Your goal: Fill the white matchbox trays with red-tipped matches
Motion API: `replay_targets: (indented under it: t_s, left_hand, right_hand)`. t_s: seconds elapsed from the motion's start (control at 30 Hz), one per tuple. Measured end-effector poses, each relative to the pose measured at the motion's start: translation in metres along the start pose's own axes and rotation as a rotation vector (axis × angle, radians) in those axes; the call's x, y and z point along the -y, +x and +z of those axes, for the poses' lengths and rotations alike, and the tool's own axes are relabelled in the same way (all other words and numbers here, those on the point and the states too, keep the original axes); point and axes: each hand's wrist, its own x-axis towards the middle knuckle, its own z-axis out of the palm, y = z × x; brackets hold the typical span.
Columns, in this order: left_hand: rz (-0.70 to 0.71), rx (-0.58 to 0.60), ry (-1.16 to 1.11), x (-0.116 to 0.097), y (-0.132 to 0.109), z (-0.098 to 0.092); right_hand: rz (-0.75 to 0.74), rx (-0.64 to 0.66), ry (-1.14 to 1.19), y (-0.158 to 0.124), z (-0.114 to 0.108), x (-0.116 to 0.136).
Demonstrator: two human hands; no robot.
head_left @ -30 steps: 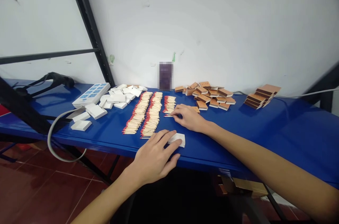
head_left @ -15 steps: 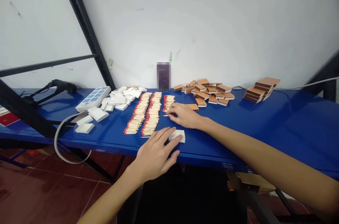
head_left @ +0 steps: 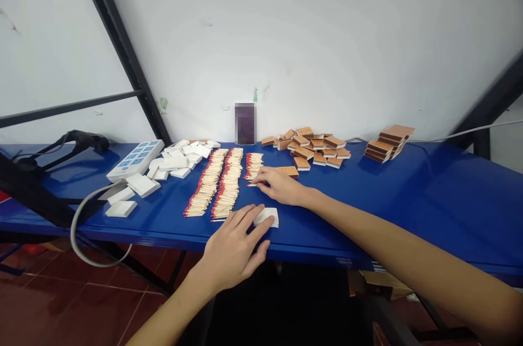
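Observation:
Red-tipped matches lie on the blue table in two long rows (head_left: 206, 182) (head_left: 229, 182) and one short row (head_left: 254, 165). My right hand (head_left: 280, 185) is at the near end of the short row, thumb and fingers pinched on a match (head_left: 251, 184). Nearer the table's front edge, my left hand (head_left: 235, 245) has its fingers spread. Its fingertips touch a small white tray (head_left: 266, 217). An orange-brown matchbox sleeve (head_left: 288, 171) lies just behind my right hand.
White trays (head_left: 175, 159) are heaped at the left beside a power strip (head_left: 137, 159). Matchbox sleeves (head_left: 312, 145) are piled behind; more stand stacked (head_left: 388, 143) at the right. A pixelated dark object (head_left: 245, 123) leans on the wall. A cable (head_left: 75, 226) hangs over the front edge.
The view has shifted slightly, so the table's contents appear lower and further left. Both hands keep nearly the same places over the table.

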Motion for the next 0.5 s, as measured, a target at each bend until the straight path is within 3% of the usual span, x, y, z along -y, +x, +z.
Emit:
replay_targets:
  t_s: [0.27,0.5]
  left_hand:
    - [-0.011,-0.025,-0.01,-0.001,0.0,-0.001]
    - [-0.01,-0.029,-0.003,-0.002,0.0,-0.002]
  right_hand:
    - [-0.012,0.022,-0.014,-0.005,-0.004,0.003]
    - [0.051,-0.09,-0.087,-0.005,-0.011,0.003]
